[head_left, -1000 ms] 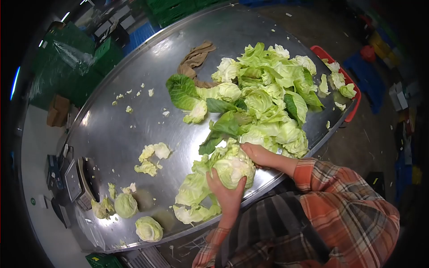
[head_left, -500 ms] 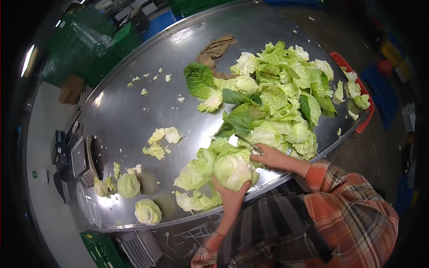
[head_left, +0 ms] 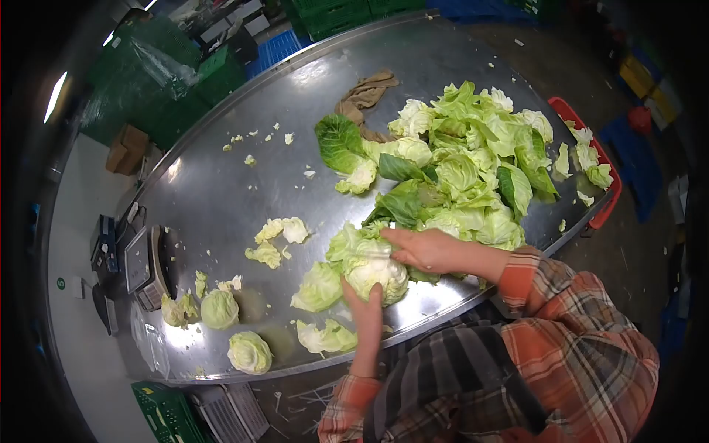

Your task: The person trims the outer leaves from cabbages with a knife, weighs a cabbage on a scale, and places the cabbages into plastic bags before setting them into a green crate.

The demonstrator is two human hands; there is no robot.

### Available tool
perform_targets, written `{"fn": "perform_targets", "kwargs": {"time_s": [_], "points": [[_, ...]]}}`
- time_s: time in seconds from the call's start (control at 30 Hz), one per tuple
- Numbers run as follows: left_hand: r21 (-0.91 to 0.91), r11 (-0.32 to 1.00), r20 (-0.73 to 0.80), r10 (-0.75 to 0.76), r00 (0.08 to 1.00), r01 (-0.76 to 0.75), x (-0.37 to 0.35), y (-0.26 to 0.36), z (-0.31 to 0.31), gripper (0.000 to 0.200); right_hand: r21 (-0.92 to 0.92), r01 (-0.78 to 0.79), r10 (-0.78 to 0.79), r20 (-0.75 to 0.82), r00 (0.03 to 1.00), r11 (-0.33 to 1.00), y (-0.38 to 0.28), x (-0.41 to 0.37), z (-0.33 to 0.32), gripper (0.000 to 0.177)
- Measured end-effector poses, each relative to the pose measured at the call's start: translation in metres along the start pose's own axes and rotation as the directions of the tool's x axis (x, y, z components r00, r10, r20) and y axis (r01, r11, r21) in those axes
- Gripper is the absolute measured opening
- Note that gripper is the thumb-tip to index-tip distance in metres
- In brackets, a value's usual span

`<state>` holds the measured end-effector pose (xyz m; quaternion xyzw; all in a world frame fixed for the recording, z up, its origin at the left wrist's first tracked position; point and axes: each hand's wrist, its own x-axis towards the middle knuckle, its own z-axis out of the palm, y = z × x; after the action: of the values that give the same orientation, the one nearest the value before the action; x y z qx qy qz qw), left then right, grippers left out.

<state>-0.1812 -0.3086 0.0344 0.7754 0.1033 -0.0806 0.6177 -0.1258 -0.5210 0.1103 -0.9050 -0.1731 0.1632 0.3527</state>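
Note:
A pale green cabbage head (head_left: 378, 276) rests low over the near edge of the metal table. My left hand (head_left: 363, 310) grips it from the near side, thumb and fingers spread around its base. Across its upper right side lies my right hand (head_left: 428, 249), fingers bent around a small knife that is mostly hidden now. Loose outer leaves (head_left: 317, 286) lie against the head on the left, and another torn leaf (head_left: 326, 337) sits below them. Just beyond my right hand is a large heap of cabbage leaves (head_left: 473, 159).
Two trimmed cabbages (head_left: 220, 309) and leaf scraps lie at the left, near a scale (head_left: 139, 262). A brown cloth (head_left: 365, 94) lies at the far side. Beyond the table's right edge stands a red crate (head_left: 607, 203). Green crates (head_left: 221, 77) are stacked behind.
My right hand has moved left onto the cabbage, and the knife blade has gone from plain sight. My left hand has shifted up and left around the head, which is slightly raised and turned.

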Motion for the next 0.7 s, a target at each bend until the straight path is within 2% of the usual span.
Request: {"fn": "perform_targets", "kwargs": {"time_s": [0.03, 0.13, 0.23, 0.33, 0.37, 0.43, 0.53, 0.63, 0.67, 0.7], "points": [[-0.084, 0.996, 0.03, -0.027, 0.999, 0.029, 0.003, 0.001, -0.003, 0.087, -0.015, -0.049, 0.05, 0.104, 0.993, 0.999, 0.002, 0.006, 0.006, 0.051], [-0.192, 0.977, -0.025, -0.098, 0.995, 0.092, 0.009, 0.007, -0.001, 0.089, -0.033, 0.031, -0.028, 0.104, 0.994, 0.999, 0.019, 0.022, 0.022, 0.056], [-0.046, 0.999, -0.049, 0.015, 0.999, -0.017, 0.015, 0.008, 0.004, 0.092, -0.037, 0.07, -0.066, 0.106, 0.992, 0.997, 0.022, 0.027, 0.02, 0.057], [-0.073, 0.997, -0.036, -0.011, 0.999, 0.008, 0.022, 0.009, 0.002, 0.097, -0.074, 0.044, -0.032, 0.15, 0.988, 0.996, 0.014, 0.037, 0.011, 0.054], [0.025, 1.0, -0.065, 0.016, 0.998, -0.014, 0.021, 0.007, 0.003, 0.097, -0.09, 0.032, -0.016, 0.167, 0.986, 0.995, 0.011, 0.041, 0.007, 0.054], [0.22, 0.974, -0.112, 0.083, 0.99, -0.057, 0.016, 0.002, 0.008, 0.098, -0.053, -0.079, 0.083, 0.091, 0.992, 0.996, 0.04, 0.064, 0.017, 0.05], [0.246, 0.962, -0.13, 0.155, 0.979, -0.12, 0.007, -0.002, 0.007, 0.099, 0.0, -0.218, 0.218, 0.028, 0.975, 0.976, 0.078, 0.084, 0.025, 0.052], [0.017, 0.999, 0.127, 0.029, 0.991, -0.031, 0.005, -0.002, -0.03, 0.098, 0.019, -0.265, 0.265, -0.058, 0.962, 0.964, 0.087, 0.077, 0.03, 0.057], [0.107, 0.993, 0.211, 0.029, 0.977, -0.052, 0.005, -0.006, -0.049, 0.097, 0.018, -0.269, 0.27, -0.098, 0.958, 0.963, 0.084, 0.071, 0.036, 0.057], [-0.049, 0.997, 0.148, -0.056, 0.987, 0.063, 0.0, -0.009, -0.064, 0.097, 0.018, -0.275, 0.275, -0.138, 0.951, 0.961, 0.081, 0.064, 0.043, 0.057]]}}
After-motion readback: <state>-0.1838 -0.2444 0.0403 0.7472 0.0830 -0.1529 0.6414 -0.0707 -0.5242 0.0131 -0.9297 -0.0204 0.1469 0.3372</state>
